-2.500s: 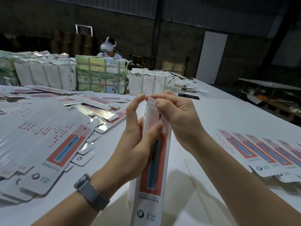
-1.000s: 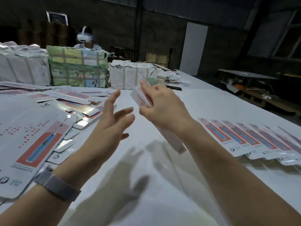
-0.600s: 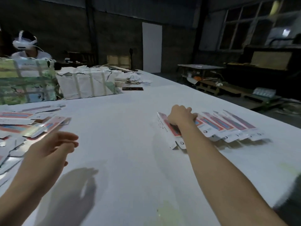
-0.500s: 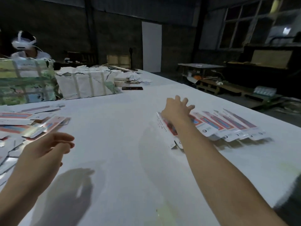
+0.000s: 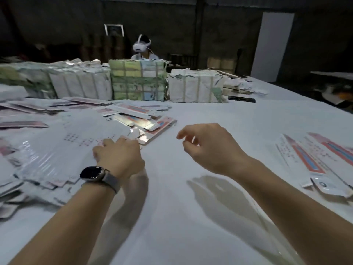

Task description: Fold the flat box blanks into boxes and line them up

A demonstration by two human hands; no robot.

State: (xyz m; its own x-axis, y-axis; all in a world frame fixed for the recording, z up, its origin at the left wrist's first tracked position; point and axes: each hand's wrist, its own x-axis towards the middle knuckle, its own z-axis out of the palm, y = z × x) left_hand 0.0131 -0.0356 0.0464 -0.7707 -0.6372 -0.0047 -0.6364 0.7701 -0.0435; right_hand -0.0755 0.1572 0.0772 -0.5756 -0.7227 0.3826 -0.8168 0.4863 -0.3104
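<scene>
Reaching with my left hand [image 5: 118, 155] onto the near edge of the heap of flat box blanks [image 5: 63, 150], I am touching the top sheet with my fingertips, though I cannot tell whether the fingers are pinching it yet. My right hand [image 5: 208, 148] is hovering over the bare table [image 5: 191, 217], fingers loosely curled and holding nothing. To my right the row of folded boxes [image 5: 313, 159] is lying side by side; I am counting perhaps three or four in view, the blur and the frame edge hiding the rest. The heap on my left is holding far too many blanks to count, so I am judging the job as barely begun. Beyond it, four strapped bundles [image 5: 137, 81] are standing in a line.
</scene>
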